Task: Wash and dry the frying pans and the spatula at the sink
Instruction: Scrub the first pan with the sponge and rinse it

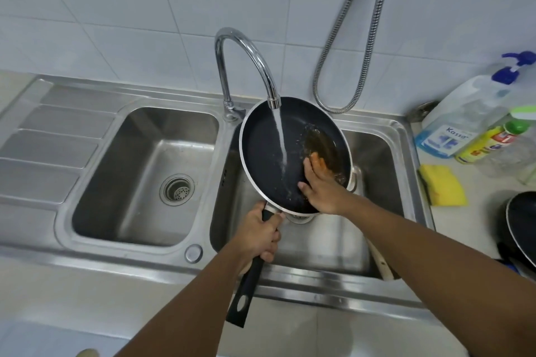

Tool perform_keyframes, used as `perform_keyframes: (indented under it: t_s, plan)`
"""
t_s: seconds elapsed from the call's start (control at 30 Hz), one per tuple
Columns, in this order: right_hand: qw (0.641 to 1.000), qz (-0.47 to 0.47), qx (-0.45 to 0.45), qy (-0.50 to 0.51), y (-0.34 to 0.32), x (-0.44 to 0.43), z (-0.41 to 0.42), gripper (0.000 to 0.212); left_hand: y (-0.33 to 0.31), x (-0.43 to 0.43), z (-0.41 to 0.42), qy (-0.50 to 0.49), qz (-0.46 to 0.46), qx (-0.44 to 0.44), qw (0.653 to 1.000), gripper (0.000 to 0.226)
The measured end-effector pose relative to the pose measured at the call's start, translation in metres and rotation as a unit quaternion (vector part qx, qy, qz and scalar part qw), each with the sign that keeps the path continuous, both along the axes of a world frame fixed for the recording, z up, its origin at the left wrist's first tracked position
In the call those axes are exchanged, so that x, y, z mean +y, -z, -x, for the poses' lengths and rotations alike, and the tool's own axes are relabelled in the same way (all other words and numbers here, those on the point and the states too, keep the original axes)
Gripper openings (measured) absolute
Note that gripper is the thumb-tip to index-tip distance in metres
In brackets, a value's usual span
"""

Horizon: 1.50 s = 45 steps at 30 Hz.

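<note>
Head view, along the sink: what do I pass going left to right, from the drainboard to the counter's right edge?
From the left: drainboard → left basin → frying pan being rinsed → yellow sponge → second frying pan at the frame edge.

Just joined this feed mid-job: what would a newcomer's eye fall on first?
The dark frying pan, held tilted under the running faucet over the right basin. The left hand grips its handle while the right hand presses flat inside, where brownish water pools. A second pan and a yellow sponge sit on the counter at right.
</note>
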State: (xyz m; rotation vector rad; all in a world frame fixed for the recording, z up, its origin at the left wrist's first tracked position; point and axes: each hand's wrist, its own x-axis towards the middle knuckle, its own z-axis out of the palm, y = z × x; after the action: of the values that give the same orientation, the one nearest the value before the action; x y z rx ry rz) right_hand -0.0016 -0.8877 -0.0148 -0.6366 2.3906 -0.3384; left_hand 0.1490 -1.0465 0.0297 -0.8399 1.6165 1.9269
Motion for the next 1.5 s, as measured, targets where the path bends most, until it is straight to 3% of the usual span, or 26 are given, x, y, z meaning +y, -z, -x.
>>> perform_keyframes:
  t_s: [0.23,0.43,0.53,0.67,0.77,0.83,0.93,1.13,1.33,1.5]
  plan:
    - [0.986,0.080,-0.041,0.138,-0.009,-0.026,0.015,0.072,0.002,-0.007,-0.007,-0.001,0.011,0.013,1.000,0.022]
    - [0.977,0.205,-0.060,0.012,-0.003,-0.057,-0.048,0.061,0.009,-0.012,0.001,-0.004,0.035,0.015,0.999,0.008]
    - [0.964,0.249,-0.088,0.010,-0.004,-0.064,-0.052,0.053,0.013,-0.016,0.000,-0.004,0.038,0.015,0.999,0.007]
    - [0.968,0.235,-0.089,-0.019,-0.001,-0.064,-0.050,0.053,0.015,-0.022,-0.001,-0.009,0.042,0.013,0.999,0.012]
    - [0.980,0.194,-0.021,-0.026,0.010,-0.051,-0.050,0.056,0.013,-0.021,-0.004,-0.016,0.039,0.022,0.999,0.014]
    - [0.990,0.135,0.007,0.047,0.018,-0.037,-0.046,0.064,0.010,-0.019,-0.006,-0.016,0.042,0.028,0.999,0.014]
    - [0.987,0.080,-0.023,0.139,0.025,-0.024,-0.030,0.071,0.006,-0.018,-0.009,-0.009,0.042,0.021,0.999,0.013]
    - [0.977,0.103,-0.038,0.182,0.011,-0.044,0.012,0.072,0.004,-0.016,-0.016,0.011,0.026,0.006,1.000,0.014]
    - [0.983,0.129,-0.048,0.119,-0.022,-0.102,0.012,0.068,0.007,-0.015,-0.024,0.051,0.025,-0.007,0.998,0.007]
    - [0.975,0.208,-0.024,-0.072,0.003,-0.100,-0.035,0.063,0.011,-0.019,-0.022,0.027,0.027,-0.019,0.999,0.011]
